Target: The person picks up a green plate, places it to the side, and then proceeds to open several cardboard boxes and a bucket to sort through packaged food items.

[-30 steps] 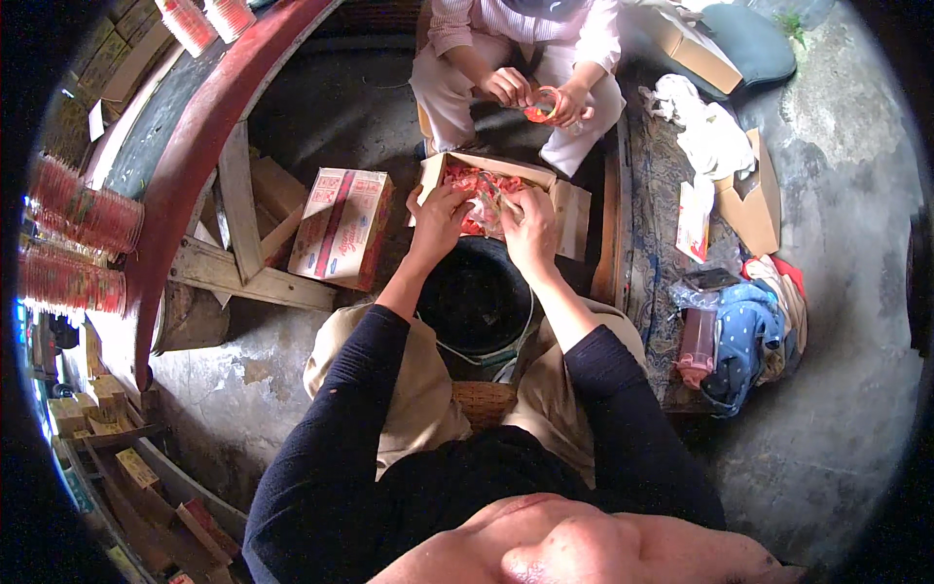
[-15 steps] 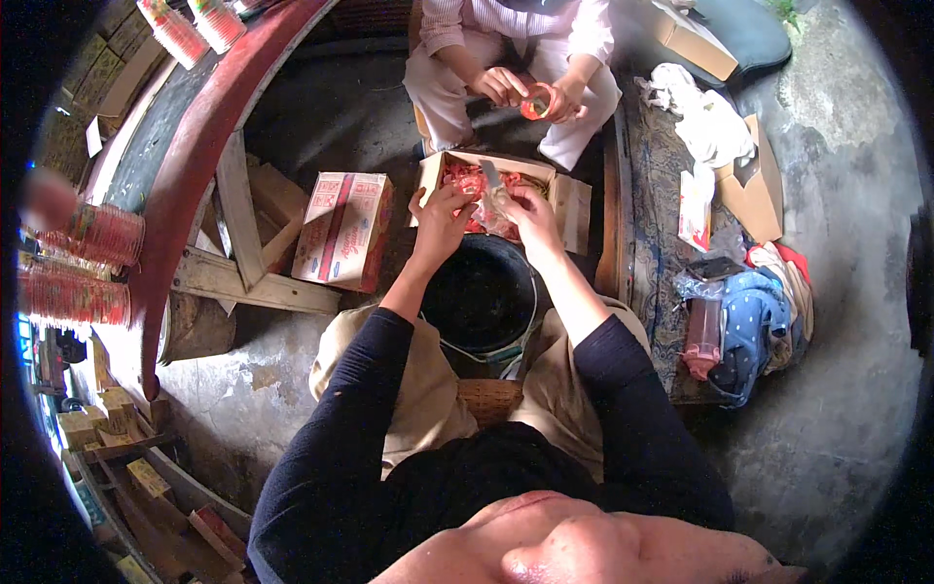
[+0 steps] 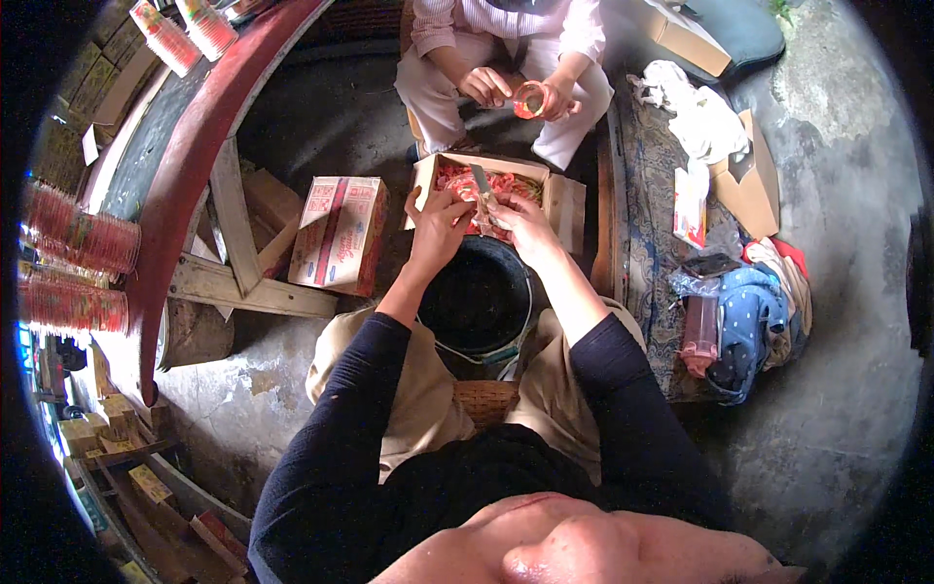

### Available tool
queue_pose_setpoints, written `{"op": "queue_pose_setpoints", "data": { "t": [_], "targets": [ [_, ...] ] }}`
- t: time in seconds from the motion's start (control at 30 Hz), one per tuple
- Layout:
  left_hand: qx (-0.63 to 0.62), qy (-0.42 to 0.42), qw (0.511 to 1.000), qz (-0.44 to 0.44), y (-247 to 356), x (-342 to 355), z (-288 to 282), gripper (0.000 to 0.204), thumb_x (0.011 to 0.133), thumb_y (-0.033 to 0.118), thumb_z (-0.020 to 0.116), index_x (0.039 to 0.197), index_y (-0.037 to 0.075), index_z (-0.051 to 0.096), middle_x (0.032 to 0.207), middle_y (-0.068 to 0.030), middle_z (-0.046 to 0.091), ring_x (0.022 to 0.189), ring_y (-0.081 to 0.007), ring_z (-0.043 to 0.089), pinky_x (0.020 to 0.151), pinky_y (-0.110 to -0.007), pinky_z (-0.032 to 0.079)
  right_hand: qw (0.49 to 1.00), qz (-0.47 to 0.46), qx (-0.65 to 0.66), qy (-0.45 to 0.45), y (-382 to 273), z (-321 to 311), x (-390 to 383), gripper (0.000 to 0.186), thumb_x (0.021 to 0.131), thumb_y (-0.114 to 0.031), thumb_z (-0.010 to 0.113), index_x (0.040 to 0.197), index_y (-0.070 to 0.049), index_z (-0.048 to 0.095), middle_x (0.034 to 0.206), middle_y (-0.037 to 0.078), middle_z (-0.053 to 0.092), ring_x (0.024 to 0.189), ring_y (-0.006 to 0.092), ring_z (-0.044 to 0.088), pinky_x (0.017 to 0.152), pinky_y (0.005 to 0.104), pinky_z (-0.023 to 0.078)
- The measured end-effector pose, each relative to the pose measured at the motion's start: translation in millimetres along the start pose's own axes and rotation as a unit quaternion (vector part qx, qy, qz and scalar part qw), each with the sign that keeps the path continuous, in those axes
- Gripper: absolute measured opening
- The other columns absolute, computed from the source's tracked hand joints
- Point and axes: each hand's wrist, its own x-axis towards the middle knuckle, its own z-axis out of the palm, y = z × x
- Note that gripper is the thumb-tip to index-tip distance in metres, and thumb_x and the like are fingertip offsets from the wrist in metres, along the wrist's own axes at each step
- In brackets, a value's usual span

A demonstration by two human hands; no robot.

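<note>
Upward, the knife [image 3: 481, 179] juts beyond right fingers [image 3: 502, 209] clamped on it; whether left fingers [image 3: 444, 201] pinch anything is unclear.

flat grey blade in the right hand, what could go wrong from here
The left hand is close to the flat grey blade held in the right hand, so a slip might nick it. The open box of red pieces sits just beyond the black bucket, so loose bits could drop in.

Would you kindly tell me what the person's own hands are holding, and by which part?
The right hand holds a flat-bladed tool by its pale handle end, below the grey blade; what the left hand pinches, if anything, cannot be told.
</note>
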Motion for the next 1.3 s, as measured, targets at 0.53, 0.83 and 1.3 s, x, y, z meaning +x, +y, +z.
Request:
{"op": "queue_pose_setpoints", "data": {
  "t": [0.53,0.83,1.3],
  "targets": [
    [-0.005,-0.027,0.999,-0.017,0.5,1.0,-2.1,0.013,0.076,0.014,0.067,0.088,0.011,0.071,0.086,-0.0014,0.061,0.092,-0.0191,0.058,0.103,-0.05,0.02,1.0,-0.012,0.017,0.006,4.5,-0.2,0.8,0.022,0.088,-0.011,0.061,0.106,0.002,0.057,0.096,0.008,0.064,0.086,0.015,0.063,0.083,0.0284,0.05],
    [0.001,-0.027,0.999,-0.02,2.2,-1.5,-1.8,0.013,0.076,0.013,0.067,0.088,0.011,0.07,0.083,-0.0015,0.059,0.089,-0.0187,0.057,0.099,-0.048,0.022,0.93,-0.128,-0.329,0.099,6.5,7.3,2.0,0.021,0.088,-0.01,0.059,0.105,0.001,0.057,0.101,0.015,0.063,0.095,0.0265,0.06,0.083,0.0373,0.046],
    [-0.014,-0.02,0.997,-0.07,-20.2,-4.2,5.1,0.011,0.079,0.018,0.066,0.082,0.008,0.07,0.082,-0.0046,0.06,0.084,-0.0226,0.057,0.091,-0.044,0.029,0.87,-0.223,-0.435,0.063,-10.0,30.1,-15.7,0.012,0.087,-0.008,0.057,0.096,-0.002,0.062,0.093,0.014,0.065,0.083,0.0247,0.062,0.074,0.0368,0.048]
  ]
}}
